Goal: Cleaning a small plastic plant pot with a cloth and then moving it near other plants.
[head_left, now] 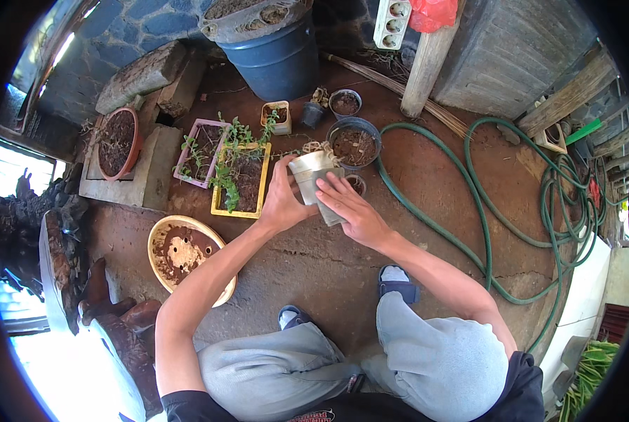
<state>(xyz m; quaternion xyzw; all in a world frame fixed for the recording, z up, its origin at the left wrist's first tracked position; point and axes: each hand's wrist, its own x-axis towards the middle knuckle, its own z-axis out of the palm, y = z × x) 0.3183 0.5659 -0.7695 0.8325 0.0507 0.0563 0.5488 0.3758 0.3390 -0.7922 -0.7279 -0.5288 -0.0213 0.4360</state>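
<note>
My left hand (284,200) grips a small whitish-grey plant pot (317,184) from its left side, thumb and fingers round the wall. On the other side, the fingers of my right hand (354,213) press against the pot, so it sits tilted between both hands above the floor. Something dry and brownish shows at the pot's top edge. Just beyond it stands a dark round pot of soil (355,144), with a smaller pot (356,184) partly hidden by my right hand. Left of my left hand is a yellow rectangular planter (257,202) with trailing green plants.
A pink planter (181,174), a small square pot (281,128) and more small pots stand farther off. An oval cream basin (161,276) with holes lies at left. A large blue bucket (276,63) is at the back. A green hose (437,224) coils across the right.
</note>
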